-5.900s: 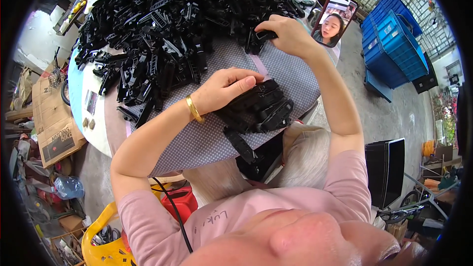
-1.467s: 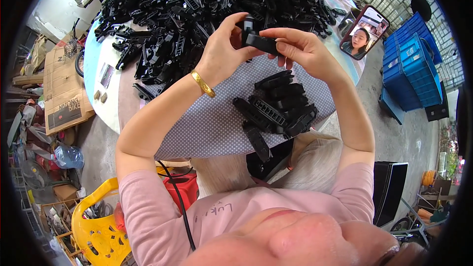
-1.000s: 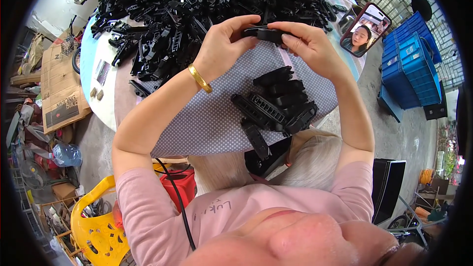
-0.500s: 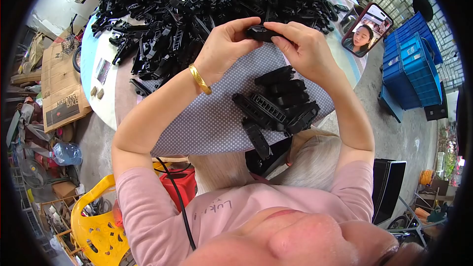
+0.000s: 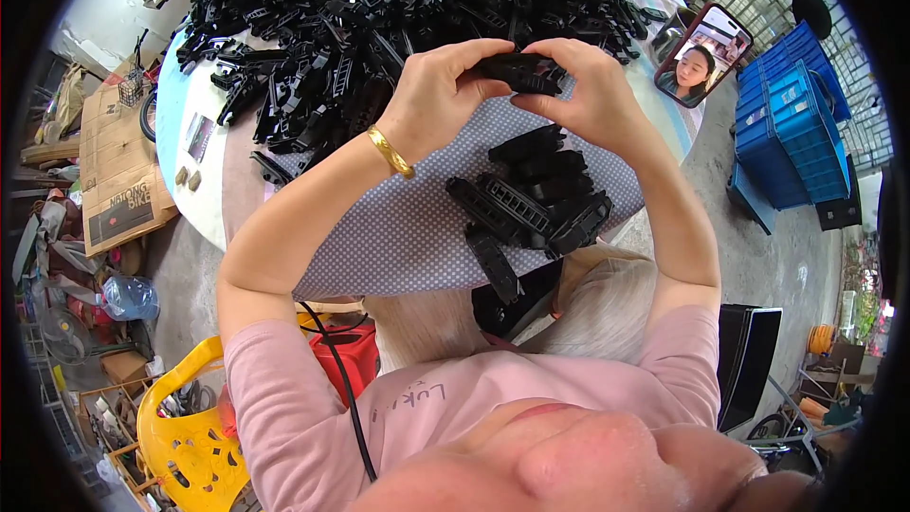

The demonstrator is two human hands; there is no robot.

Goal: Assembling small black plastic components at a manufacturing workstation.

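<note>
Between both hands, just above the near edge of a big pile, is a black plastic toy vehicle body (image 5: 527, 76). My left hand (image 5: 438, 93) wears a gold bangle and pinches the body's left end between thumb and fingers. At the other end, my right hand (image 5: 595, 95) curls thumb and fingers round it. The heap of similar black plastic parts (image 5: 313, 14), some with ladder shapes, covers the far side of the table. Nearer me lies a small group of black toy vehicle bodies (image 5: 517, 209), one showing a ladder-like strip on top.
A dotted grey cloth (image 5: 389, 237) covers the near part of the table. A phone (image 5: 703, 55) showing a person on its screen stands at the right. Blue crates (image 5: 791, 123) are stacked beyond it. At the lower left is a yellow chair (image 5: 190, 436).
The toy vehicle body has turned in my hands, so more of its length shows. My right fingers and thumb have spread round its right end.
</note>
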